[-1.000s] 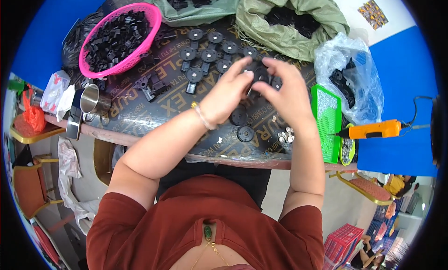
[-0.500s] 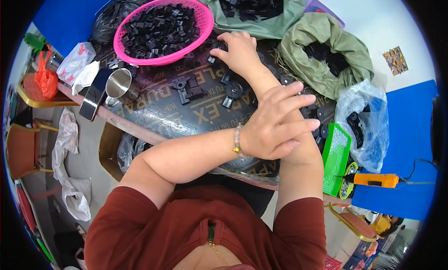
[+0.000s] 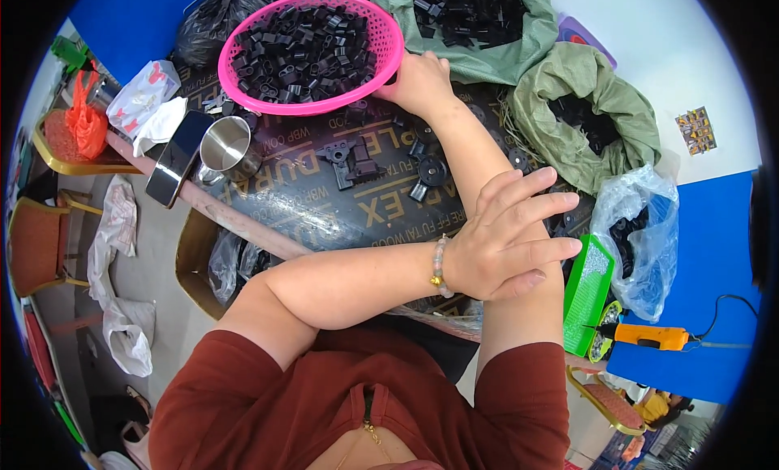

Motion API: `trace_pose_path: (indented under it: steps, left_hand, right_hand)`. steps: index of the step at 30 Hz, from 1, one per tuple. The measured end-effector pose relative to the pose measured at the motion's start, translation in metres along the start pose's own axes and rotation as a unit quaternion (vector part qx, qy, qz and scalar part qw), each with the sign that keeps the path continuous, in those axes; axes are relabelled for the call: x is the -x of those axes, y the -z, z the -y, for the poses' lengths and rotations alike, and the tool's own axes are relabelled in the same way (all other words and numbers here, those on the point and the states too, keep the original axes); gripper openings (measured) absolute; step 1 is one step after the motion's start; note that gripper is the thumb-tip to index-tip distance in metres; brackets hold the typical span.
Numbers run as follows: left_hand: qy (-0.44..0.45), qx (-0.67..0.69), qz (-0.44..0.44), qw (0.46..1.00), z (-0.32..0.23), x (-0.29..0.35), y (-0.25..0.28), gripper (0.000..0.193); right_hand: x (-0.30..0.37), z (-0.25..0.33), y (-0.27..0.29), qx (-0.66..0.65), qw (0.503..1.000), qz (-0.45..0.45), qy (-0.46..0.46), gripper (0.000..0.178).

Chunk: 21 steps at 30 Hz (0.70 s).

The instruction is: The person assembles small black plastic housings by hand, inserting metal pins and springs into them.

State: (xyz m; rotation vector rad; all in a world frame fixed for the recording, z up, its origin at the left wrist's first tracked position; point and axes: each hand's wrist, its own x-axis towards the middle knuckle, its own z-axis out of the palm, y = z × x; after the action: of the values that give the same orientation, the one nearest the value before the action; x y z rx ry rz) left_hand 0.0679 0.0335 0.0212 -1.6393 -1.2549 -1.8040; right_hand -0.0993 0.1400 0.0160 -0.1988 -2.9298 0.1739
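My right hand is at the right side of a pink plastic basket heaped with small black plastic parts. Its thumb and fingers close about the rim, and the fingertips are partly hidden there. Across my right forearm lies my left hand, palm down, fingers spread, holding nothing; a beaded bracelet circles its wrist. On the dark printed tabletop, between my arms and the basket, are a black bracket-like part and a round black part with short arms.
Green woven sacks of black parts stand at the far right, near a clear plastic bag. A green tray and an orange electric screwdriver lie at the right. At the left are a metal cup and a phone.
My right hand has moved left from the tabletop onto the pink basket's rim. My left hand stays spread over the right forearm. The whole view has shifted slightly.
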Motion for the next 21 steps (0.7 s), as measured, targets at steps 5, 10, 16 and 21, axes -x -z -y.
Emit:
trace_pose_path:
  steps: [5,10,16,21]
  left_hand:
    - [0.012,0.005,-0.002,1.0,-0.003,-0.001,0.001,0.041]
    - [0.007,-0.002,-0.002,1.0,-0.001,0.001,0.003,0.041]
    - [0.033,-0.01,-0.019,0.999,0.0,-0.002,0.004,0.042]
    - [0.123,-0.03,-0.109,0.986,0.019,-0.01,0.005,0.061]
  right_hand:
    - [-0.005,0.008,-0.004,0.023,0.999,-0.011,-0.024,0.037]
    - [-0.01,0.005,0.002,-0.021,0.999,-0.003,-0.032,0.044]
    - [0.004,-0.039,0.022,-0.161,0.983,-0.08,-0.025,0.056]
    - [0.069,-0.062,0.086,-0.398,0.9,-0.079,-0.161,0.057]
